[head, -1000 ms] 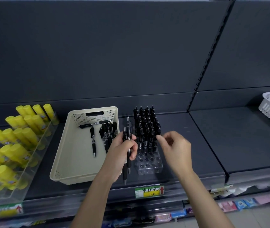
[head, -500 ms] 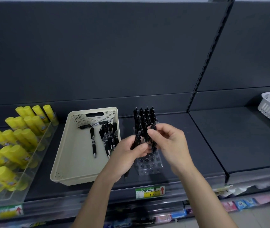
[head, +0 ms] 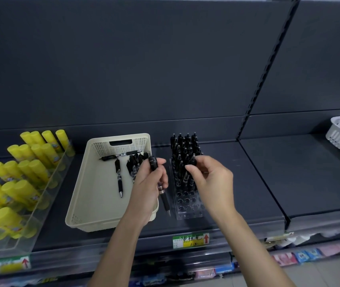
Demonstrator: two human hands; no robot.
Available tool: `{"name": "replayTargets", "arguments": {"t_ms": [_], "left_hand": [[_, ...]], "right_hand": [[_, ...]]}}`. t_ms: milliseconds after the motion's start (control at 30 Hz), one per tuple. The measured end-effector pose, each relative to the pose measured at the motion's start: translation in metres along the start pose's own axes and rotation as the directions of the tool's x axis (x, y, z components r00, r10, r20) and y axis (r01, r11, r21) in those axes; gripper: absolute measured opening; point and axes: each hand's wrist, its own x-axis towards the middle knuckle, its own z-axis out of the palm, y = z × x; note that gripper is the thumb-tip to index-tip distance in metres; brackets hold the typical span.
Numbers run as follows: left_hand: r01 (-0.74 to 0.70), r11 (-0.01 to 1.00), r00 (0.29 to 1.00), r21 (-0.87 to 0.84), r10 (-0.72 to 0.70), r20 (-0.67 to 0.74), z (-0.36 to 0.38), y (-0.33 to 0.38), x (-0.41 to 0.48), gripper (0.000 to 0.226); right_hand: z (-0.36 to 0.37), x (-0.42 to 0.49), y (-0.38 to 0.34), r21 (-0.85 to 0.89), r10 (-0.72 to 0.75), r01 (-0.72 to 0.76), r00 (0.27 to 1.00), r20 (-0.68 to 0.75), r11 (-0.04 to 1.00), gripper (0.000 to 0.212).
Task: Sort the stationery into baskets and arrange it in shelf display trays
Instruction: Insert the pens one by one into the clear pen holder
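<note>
Grips pen (head: 154, 164) in L hand (head: 150, 187) over R rim of basket (head: 77, 189), tip down. Pinches top of 2nd pen (head: 193, 160) w/ R hand (head: 214, 181) just R of basket, above clear tray (head: 187, 212). Holds hands apart, each clamped on its own pen. Shows upright pens (head: 183, 146) packed in tray's back rows, loose pens (head: 132, 164) inside basket, glue sticks (head: 30, 168) L of basket.

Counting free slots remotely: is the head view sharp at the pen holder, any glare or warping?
Head view: holder holes read clearly, little glare; black pens merge with the dark shelf; wide-angle lens bows the upright; bottom edge soft.
</note>
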Motion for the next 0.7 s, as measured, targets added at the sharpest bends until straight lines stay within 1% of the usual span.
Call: {"name": "replayTargets", "arguments": {"t_ms": [67,200,300,400,433,500,600,700], "left_hand": [[-0.031,0.999,0.999,0.015,0.031,0.021,-0.003,0.001,-0.001,0.023],[-0.062,0.997,0.997,-0.052,0.064,0.041,-0.008,0.005,0.000,0.027],[-0.071,0.996,0.997,-0.062,0.071,-0.007,-0.007,0.008,0.001,0.024],[-0.057,0.996,0.997,-0.065,0.053,-0.055,-0.005,0.008,0.002,0.026],[-0.051,0.995,0.998,-0.082,0.047,-0.050,-0.004,0.008,0.002,0.022],[-0.047,0.990,0.999,-0.136,0.044,-0.027,-0.003,0.008,0.002,0.007],[-0.051,0.985,0.999,-0.167,0.051,-0.008,-0.004,0.007,0.002,0.018],[-0.043,0.983,0.999,-0.177,0.047,0.019,-0.002,0.007,0.002,0.023]], "right_hand": [[0.001,0.001,-0.001,-0.014,-0.021,0.021,1.000,-0.006,1.000,0.022],[0.002,0.001,-0.002,-0.019,-0.029,0.029,1.000,-0.011,0.999,0.019],[0.003,-0.001,-0.001,-0.025,-0.032,0.031,0.999,-0.005,0.999,0.018],[0.008,-0.004,0.002,-0.077,-0.045,0.049,0.998,0.052,0.996,0.016],[0.010,-0.006,0.004,-0.098,-0.045,0.053,0.996,0.078,0.994,0.014],[0.014,-0.009,0.007,-0.144,-0.046,0.064,0.991,0.122,0.988,0.013],[0.017,-0.011,0.009,-0.160,-0.037,0.057,0.991,0.129,0.985,0.014],[0.018,-0.009,0.010,-0.153,-0.026,0.047,0.990,0.137,0.987,0.016]]}}
